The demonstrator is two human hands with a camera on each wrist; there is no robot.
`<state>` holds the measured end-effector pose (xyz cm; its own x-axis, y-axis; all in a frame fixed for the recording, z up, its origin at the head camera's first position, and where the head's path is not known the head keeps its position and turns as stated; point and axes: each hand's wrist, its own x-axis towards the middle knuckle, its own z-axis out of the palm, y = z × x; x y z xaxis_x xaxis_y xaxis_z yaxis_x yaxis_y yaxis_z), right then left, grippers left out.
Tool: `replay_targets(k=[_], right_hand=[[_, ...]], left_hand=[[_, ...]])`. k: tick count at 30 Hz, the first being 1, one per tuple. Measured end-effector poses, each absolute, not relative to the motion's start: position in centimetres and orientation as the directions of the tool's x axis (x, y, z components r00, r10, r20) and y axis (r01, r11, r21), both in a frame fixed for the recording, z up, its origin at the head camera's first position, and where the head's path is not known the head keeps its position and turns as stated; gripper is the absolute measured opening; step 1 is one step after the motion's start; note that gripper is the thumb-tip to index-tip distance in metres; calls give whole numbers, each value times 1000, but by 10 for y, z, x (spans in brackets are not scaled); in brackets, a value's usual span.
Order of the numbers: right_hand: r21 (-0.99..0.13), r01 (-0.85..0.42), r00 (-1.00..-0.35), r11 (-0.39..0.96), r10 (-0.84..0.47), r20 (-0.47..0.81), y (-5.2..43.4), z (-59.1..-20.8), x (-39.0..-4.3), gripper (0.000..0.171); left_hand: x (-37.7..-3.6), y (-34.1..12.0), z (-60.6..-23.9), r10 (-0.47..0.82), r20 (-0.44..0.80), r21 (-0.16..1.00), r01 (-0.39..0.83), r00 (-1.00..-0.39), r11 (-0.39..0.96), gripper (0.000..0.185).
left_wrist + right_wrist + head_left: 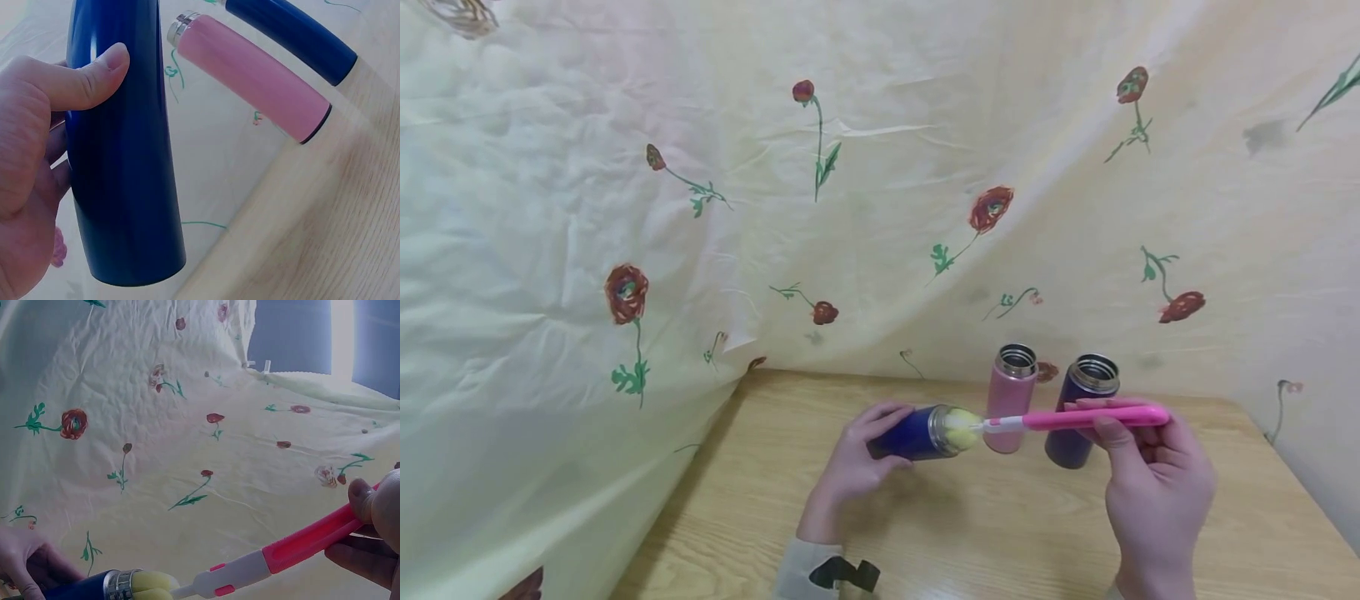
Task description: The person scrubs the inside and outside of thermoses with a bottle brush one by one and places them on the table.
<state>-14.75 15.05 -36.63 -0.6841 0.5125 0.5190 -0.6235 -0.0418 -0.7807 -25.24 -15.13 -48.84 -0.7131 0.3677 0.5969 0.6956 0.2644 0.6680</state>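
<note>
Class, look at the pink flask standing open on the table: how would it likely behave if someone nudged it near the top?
The pink flask stands tall and narrow on a small base, so it would probably tip rather than slide. Its round, smooth body suggests it would roll once down. The metal rim hints at a stiff shell, unlikely to dent.

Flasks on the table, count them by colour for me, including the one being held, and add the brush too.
Blue flask: 1, held in the left hand
Pink flask: 1
Dark purple flask: 1
Pink-handled sponge brush: 1, in the right hand
Total: 4
</note>
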Motion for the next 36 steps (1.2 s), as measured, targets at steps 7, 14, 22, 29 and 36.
replay_targets(k=[7, 14, 22, 29, 36], right_hand=[[-779, -627, -674, 3, 499, 545, 150, -363, -146, 22], [-526, -828, -555, -195, 418, 719, 150, -366, -150, 14], [-334, -886, -453, -321, 446, 772, 131, -365, -154, 15], [-586, -792, -597, -174, 427, 679, 128, -373, -154, 21], [-838, -542, -718, -55, 548, 429, 124, -370, -153, 23]], left_hand=[[-252, -157, -486, 413, 552, 694, 674, -724, 255, 74], [-252, -163, -481, 457, 495, 751, 628, -739, 204, 73], [-250, -162, -477, 388, 567, 696, 675, -726, 246, 72], [-253, -157, -479, 305, 600, 694, 671, -739, 260, 72], [-252, -155, -481, 309, 664, 636, 732, -681, 245, 73]])
